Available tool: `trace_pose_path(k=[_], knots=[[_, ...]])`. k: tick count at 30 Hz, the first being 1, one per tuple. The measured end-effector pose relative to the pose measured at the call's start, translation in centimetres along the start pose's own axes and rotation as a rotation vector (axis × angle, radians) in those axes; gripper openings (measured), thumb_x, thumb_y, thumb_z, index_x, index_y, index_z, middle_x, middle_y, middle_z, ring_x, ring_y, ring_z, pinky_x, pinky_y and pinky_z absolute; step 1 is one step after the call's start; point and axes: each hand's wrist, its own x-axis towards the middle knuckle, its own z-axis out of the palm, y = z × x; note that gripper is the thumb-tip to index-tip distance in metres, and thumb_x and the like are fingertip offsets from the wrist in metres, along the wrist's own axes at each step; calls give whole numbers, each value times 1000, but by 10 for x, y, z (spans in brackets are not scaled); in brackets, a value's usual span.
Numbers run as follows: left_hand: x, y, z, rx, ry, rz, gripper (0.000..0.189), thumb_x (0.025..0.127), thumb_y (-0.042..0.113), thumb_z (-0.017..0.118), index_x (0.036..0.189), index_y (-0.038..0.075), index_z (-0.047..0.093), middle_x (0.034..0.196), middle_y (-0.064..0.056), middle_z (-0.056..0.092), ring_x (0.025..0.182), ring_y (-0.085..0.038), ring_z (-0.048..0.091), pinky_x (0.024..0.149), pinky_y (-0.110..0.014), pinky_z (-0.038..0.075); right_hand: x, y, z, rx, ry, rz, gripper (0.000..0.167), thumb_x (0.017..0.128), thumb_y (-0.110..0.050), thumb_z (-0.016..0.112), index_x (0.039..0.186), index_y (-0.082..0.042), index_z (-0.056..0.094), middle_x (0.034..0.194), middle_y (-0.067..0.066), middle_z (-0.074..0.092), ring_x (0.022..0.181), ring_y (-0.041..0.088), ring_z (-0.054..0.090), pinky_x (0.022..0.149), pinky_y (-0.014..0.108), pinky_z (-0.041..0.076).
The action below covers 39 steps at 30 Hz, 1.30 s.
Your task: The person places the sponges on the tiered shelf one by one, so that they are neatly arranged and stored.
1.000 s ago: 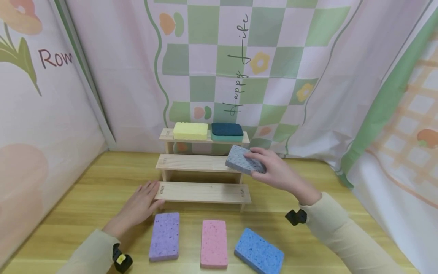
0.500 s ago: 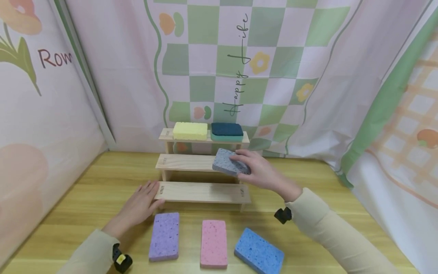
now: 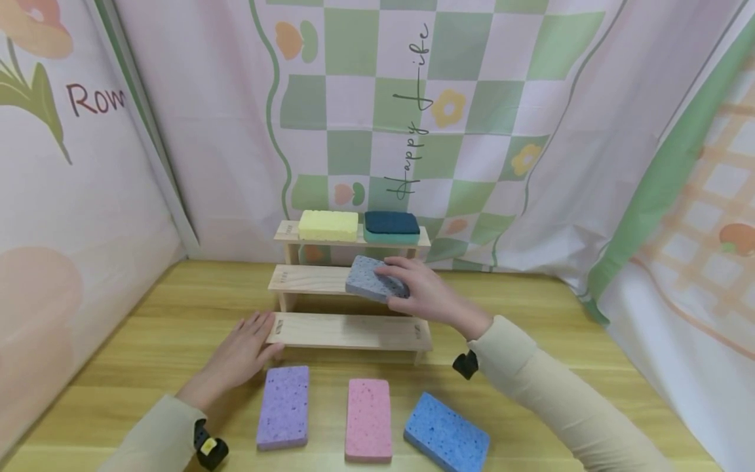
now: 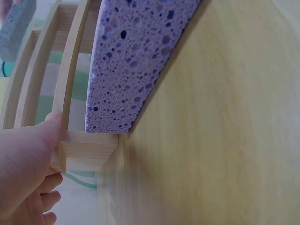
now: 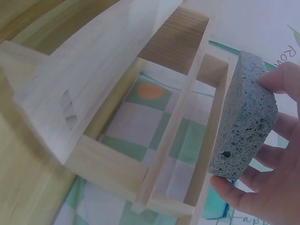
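Observation:
A three-tier wooden stand point(image 3: 354, 331) stands on the table. My left hand point(image 3: 238, 354) holds its lowest tier at the left end; in the left wrist view the thumb point(image 4: 49, 129) touches the front edge and curled fingers show beside the end. Over the right half of the middle tier, my right hand point(image 3: 427, 292) grips a grey sponge point(image 3: 371, 278), tilted, thumb on one side and fingers on the other. Whether the sponge touches the tier cannot be told. On the top tier lie a yellow sponge point(image 3: 328, 226) and a dark blue-and-teal sponge point(image 3: 392, 227).
In front of the stand lie a purple sponge point(image 3: 284, 408), a pink sponge point(image 3: 368, 419) and a slanted blue sponge point(image 3: 447, 432) on the wood-grain table point(image 3: 531, 393). A patterned curtain point(image 3: 401, 131) hangs right behind the stand, with cloth walls at both sides.
My right hand has carried the grey sponge leftward, from the right end of the middle tier toward its centre. The left hand has stayed in place.

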Motion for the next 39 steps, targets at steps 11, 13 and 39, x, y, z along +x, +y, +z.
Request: trace_pose_path(k=[11, 13, 39], knots=[[0, -1, 1, -2, 2, -2, 61, 94, 30, 53, 133, -14, 36, 136, -29, 37, 125, -45, 32, 104, -56, 21, 22, -11, 15, 18, -43, -60, 50, 83, -19, 59, 131, -10, 52, 137, 17, 42, 121, 33, 40, 93, 46, 40], [0, -1, 2, -2, 2, 0, 61, 94, 30, 53, 133, -14, 36, 136, -29, 37, 125, -45, 32, 104, -56, 21, 26, -13, 17, 23, -44, -76, 49, 83, -19, 59, 131, -10, 52, 137, 17, 42, 121, 33, 41, 93, 46, 39], [0, -2, 2, 1, -19, -7, 62, 94, 31, 52, 134, -14, 35, 137, -29, 36, 126, -45, 31, 104, -56, 21, 67, -17, 39, 72, -121, -101, 48, 87, -19, 54, 134, -13, 49, 142, 12, 36, 129, 31, 31, 101, 43, 33]])
